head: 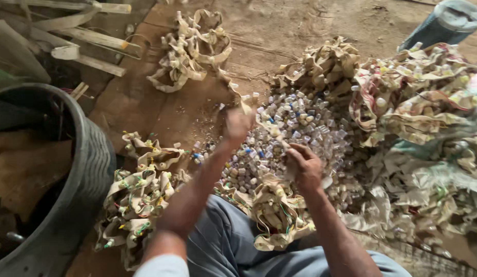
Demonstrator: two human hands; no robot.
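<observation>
Left hand (237, 125): raised over the near edge of the bottle pile, blurred — the fingers look curled in, but whether they pinch anything cannot be told.
Right hand (302, 165): lower and nearer the body, fingers bent and drawn together at the tips, resting on the top of a strip bundle; what sits between the fingertips is too small to make out.
Strip bundle (277, 213): a wad of beige folded strips with small bottles tucked in and thin green and red threads through it, lying on the person's lap, just under the right hand.
Bottle pile (295, 128): a heap of small pale plastic bottles, a few with blue caps, spread on the floor just ahead of both hands.
Left bundle (138, 192): more beige strips with green threads, on the floor beside the left forearm.
Far bundle (189, 48): a loose knot of empty-looking strips, well apart from the hands, up on the brown floor (279, 31).
Right heap (423, 118): a big mass of strips still studded with bottles, touching the bottle pile's right side.
Tub (92, 169): a dark ribbed round tub at the left edge.
Wood slats (89, 36): pale sticks at the top left.
Trousers (223, 241): grey-blue, under the lap bundle.
</observation>
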